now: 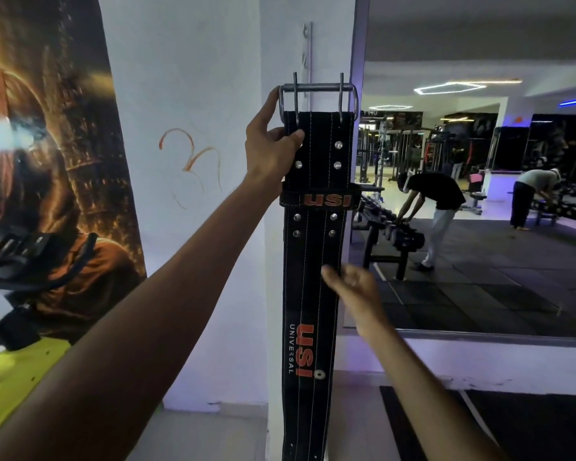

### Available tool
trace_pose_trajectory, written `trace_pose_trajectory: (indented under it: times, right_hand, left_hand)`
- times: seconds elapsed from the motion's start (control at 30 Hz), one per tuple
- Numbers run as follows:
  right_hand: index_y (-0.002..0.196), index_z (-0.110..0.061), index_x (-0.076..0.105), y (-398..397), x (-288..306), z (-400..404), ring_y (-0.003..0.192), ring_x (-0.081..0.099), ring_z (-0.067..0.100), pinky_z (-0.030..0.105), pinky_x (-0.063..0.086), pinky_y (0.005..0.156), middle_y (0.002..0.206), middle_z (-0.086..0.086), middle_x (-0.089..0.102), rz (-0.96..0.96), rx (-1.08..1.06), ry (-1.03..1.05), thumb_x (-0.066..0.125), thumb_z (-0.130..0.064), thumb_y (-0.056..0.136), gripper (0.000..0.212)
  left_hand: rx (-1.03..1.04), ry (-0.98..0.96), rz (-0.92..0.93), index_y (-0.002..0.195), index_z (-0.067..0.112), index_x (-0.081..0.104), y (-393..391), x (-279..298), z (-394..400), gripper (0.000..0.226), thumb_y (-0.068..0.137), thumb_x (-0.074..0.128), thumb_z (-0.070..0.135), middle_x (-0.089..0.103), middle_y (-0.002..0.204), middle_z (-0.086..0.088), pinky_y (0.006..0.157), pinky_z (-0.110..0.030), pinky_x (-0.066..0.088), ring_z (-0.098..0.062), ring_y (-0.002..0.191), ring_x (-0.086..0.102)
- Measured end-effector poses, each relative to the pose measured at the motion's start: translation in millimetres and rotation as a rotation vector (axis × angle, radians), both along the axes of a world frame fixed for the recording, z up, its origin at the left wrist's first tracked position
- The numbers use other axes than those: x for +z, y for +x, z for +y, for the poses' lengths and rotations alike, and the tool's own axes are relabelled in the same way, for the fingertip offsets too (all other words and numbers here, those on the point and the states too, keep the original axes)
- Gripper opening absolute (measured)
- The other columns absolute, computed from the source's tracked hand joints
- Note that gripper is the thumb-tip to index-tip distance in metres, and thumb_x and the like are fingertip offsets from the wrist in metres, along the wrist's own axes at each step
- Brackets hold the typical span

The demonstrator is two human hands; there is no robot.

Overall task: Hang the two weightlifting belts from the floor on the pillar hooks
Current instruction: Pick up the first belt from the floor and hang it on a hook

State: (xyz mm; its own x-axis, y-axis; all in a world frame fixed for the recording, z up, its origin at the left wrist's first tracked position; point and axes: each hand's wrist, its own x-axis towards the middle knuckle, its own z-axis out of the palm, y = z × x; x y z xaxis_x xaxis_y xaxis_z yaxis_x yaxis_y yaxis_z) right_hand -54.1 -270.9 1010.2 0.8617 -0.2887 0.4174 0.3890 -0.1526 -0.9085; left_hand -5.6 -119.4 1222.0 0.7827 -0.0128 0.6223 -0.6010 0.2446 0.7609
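A black weightlifting belt [313, 261] with orange USI lettering hangs straight down in front of the white pillar [280, 54]. Its metal buckle [318, 91] is at the top, level with the lower end of a white hook strip [308, 51] fixed to the pillar. My left hand [270, 144] grips the belt's top left edge just under the buckle, thumb across the leather. My right hand [353, 287] is blurred, fingers apart, touching the belt's right edge at mid height and holding nothing. Whether the buckle rests on a hook I cannot tell. A second belt is not in view.
A large wall mirror [479, 194] right of the pillar reflects a dumbbell rack [389, 234] and two bent-over people. A poster [47, 161] covers the wall at left, with black and yellow gym equipment [14, 294] below it. Pale floor tiles lie at the pillar's base.
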Motion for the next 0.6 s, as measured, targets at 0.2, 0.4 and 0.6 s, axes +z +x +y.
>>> trace_pose_trajectory:
  times: [0.2, 0.4, 0.6]
  right_hand:
    - [0.086, -0.013, 0.07, 8, 15, 3, 0.076, 0.067, 0.02, 0.03, 0.055, 0.073, 0.084, 0.009, 0.073, -0.017, 0.018, 0.044, 0.075, -0.02, 0.082, 0.009]
    - [0.094, -0.006, 0.072, -2, -74, 6, 0.084, 0.072, 0.029, 0.016, 0.056, 0.067, 0.086, 0.008, 0.077, 0.16, 0.05, 0.013, 0.078, -0.018, 0.078, 0.021]
    - [0.11, -0.009, 0.068, 7, -17, -16, 0.089, 0.071, 0.013, 0.024, 0.057, 0.082, 0.097, 0.0, 0.074, 0.148, 0.051, 0.167, 0.061, -0.04, 0.088, 0.038]
  left_hand:
    - [-0.026, -0.034, 0.01, 0.154, 0.03, 0.039, -2, 4, -2, 0.08, 0.089, 0.06, -0.013, 0.071, 0.079, -0.009, 0.054, -0.023, 0.055, -0.018, 0.064, 0.059]
    - [-0.01, -0.04, 0.042, 0.153, 0.03, 0.04, 8, -2, 0, 0.08, 0.089, 0.059, -0.014, 0.072, 0.08, -0.008, 0.058, -0.023, 0.056, -0.019, 0.07, 0.059]
    - [-0.025, -0.063, 0.044, 0.154, 0.031, 0.039, 14, -1, 4, 0.079, 0.09, 0.059, -0.012, 0.072, 0.087, -0.011, 0.062, -0.025, 0.058, -0.017, 0.07, 0.061]
